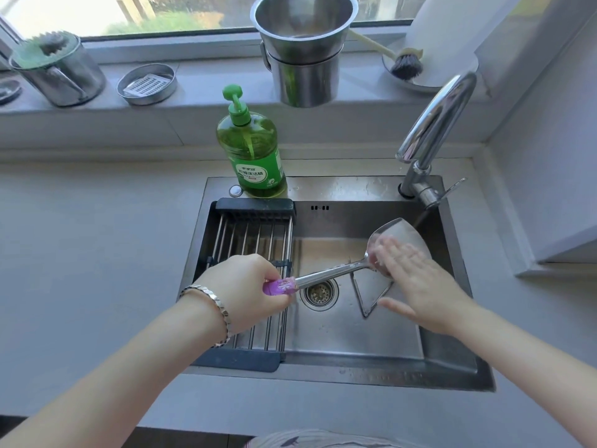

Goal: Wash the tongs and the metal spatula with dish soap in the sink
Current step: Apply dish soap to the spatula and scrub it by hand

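Right now the left hand [248, 286] is closed tight around the purple handle of the metal spatula [339, 270], at about 9 o'clock from the drain [319, 292]. From that handle the long shiny stem goes up toward 2 o'clock, over the sink [355, 337], and the wide flat blade sits up near the far right corner. The right hand [416, 282] is flat and spread open, with its fingers [392, 250] lying on the blade; it grips nothing. Water runs down from the faucet [433, 137] just past the blade at 1 o'clock. Down on the sink floor the tongs [365, 299] lie in a V shape, partly hidden under the right hand, just to the 3 o'clock side of the drain. A dark drying rack [252, 240] with metal bars sits across the left side of the sink, under the left hand. The green dish soap bottle [252, 150] stands on the sink's back edge at 12 o'clock from the rack. On the window ledge behind it stand stacked metal pots [303, 46], and a brush [403, 64] rests to their right.
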The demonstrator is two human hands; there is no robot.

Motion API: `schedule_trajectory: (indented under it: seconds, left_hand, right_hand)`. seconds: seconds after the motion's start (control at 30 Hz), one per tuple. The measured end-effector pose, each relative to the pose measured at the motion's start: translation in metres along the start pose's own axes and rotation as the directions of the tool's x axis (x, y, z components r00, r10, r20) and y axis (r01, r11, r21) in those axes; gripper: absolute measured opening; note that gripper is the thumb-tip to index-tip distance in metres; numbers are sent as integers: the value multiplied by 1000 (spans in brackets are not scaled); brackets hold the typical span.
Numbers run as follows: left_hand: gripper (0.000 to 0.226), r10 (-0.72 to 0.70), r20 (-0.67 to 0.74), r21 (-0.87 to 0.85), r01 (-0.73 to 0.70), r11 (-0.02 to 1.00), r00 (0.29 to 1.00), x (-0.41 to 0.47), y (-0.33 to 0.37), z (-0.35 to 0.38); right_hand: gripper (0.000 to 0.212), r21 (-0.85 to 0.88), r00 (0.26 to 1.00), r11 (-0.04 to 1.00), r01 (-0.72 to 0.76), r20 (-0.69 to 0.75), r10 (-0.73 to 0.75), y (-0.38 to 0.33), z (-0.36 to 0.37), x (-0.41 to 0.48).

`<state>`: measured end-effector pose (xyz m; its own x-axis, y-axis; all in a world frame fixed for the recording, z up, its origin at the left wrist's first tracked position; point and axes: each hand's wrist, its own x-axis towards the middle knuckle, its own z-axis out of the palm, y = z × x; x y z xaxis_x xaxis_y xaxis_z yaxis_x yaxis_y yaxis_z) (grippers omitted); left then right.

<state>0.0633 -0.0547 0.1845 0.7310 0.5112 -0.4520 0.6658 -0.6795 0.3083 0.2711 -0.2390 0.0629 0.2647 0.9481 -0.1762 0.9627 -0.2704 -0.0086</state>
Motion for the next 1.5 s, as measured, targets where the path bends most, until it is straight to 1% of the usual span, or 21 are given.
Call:
schedule_trajectory:
  seconds: [0.07, 0.17, 0.23, 0.33, 0.4, 0.47, 0.5, 0.53, 0.63, 0.67, 0.73, 0.8, 0.87, 0.9, 0.93, 1.03, 1.17, 1.23, 1.3, 1.43, 1.5]
  left_hand:
    - [30, -5, 17, 1, 5, 1000, 1000, -1, 1, 0]
    - [33, 9, 60, 52, -12, 999, 998, -1, 3, -1]
    - [34, 13, 91, 67, -20, 998, 996, -2, 3, -1]
    - [34, 8, 107, 51, -14, 999, 994, -2, 3, -1]
    - [33, 10, 115, 60, -17, 998, 993, -1, 4, -1]
    - [33, 15, 122, 60, -22, 998, 992, -1, 3, -1]
    - [33, 15, 122, 54, -21, 998, 992, -1, 3, -1]
    - [33, 13, 123, 47, -19, 999, 992, -1, 2, 0]
    - [34, 11, 128, 51, -17, 999, 992, -2, 0, 1]
    - [35, 13, 132, 63, -22, 998, 991, -1, 0, 1]
    - [36, 30, 140, 108, -46, 993, 990, 0, -1, 1]
    - [37, 41, 142, 146, -62, 987, 989, 0, -2, 1]
    - [39, 34, 145, 144, -55, 988, 989, 2, -5, 1]
    - [40, 29, 146, 142, -50, 989, 989, 2, -6, 1]
    - [40, 26, 145, 155, -49, 987, 989, 3, -7, 1]
    - [38, 32, 144, 264, -70, 962, 989, 3, -9, -1]
    - [39, 78, 167, 331, -130, 935, 983, 3, -10, -4]
    - [39, 105, 174, 347, -161, 924, 979, 2, -9, -4]
    - [38, 123, 178, 360, -181, 915, 976, 1, -9, -5]
    - [37, 119, 213, 326, -186, 927, 970, -1, -10, -7]
    - [37, 119, 220, 313, -186, 931, 968, -1, -11, -6]
  right_hand:
    - [91, 50, 997, 996, -71, 6, 71, 7, -5, 1]
    - [93, 77, 997, 996, 49, 51, -53, -11, 4, -5]
    - [94, 72, 993, 995, 73, 86, -79, -15, 7, -8]
    - [106, 150, 999, 988, -41, 16, 39, 3, 9, -6]
    - [109, 154, 998, 987, -37, 55, 29, -1, 8, -6]
    - [106, 105, 992, 994, 36, 115, -48, -14, 7, -10]
    - [102, 97, 993, 994, 57, 94, -66, -15, 8, -12]
    - [102, 110, 992, 993, 52, 110, -65, -12, 8, -12]
    - [103, 186, 996, 981, -59, 83, 44, 4, 5, -10]
    - [104, 185, 997, 981, -51, 72, 39, 2, 4, -8]
    - [98, 147, 980, 989, 21, 194, -50, -10, 4, -9]
    - [91, 133, 978, 989, 65, 191, -90, -11, 8, -8]
    - [98, 155, 992, 988, 15, 123, -34, 3, 7, -4]
    - [102, 218, 991, 975, -45, 134, 15, 9, 4, -1]
    - [100, 269, 988, 960, -77, 148, 38, 14, 2, 1]
    - [48, 511, 971, 833, -210, 207, 118, 20, -14, 12]
    - [11, 651, 956, 717, -251, 282, 79, 17, -22, 26]
    - [17, 669, 948, 694, -267, 312, 65, 14, -22, 34]
    - [17, 657, 941, 705, -268, 335, 46, 11, -21, 40]
    - [12, 639, 889, 743, -199, 437, -138, -6, -20, 39]
    - [17, 620, 879, 757, -206, 457, -135, -6, -17, 37]
